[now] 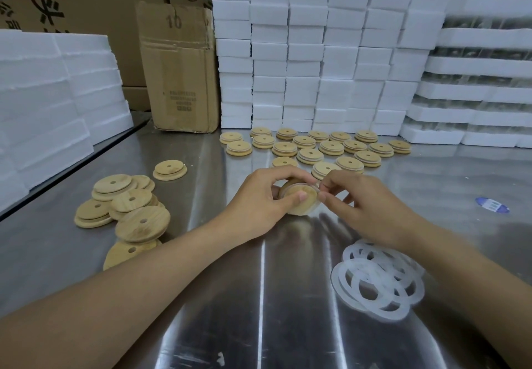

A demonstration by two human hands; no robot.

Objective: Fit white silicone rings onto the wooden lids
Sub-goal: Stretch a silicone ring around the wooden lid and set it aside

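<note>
The left hand [260, 198] curls its fingers round a pale, round wooden lid [293, 193] at centre, thumb on its face. The right hand [362, 204] pinches a thin translucent white ring [315, 188] at the lid's 3 o'clock rim. Spare rings [377, 279] lie at 5 o'clock on the bench [259, 282].

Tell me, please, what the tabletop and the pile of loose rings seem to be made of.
The tabletop looks like brushed stainless steel: grey, with streaky reflections. The pile of loose rings looks like frosted, translucent white silicone or soft rubber.
</note>
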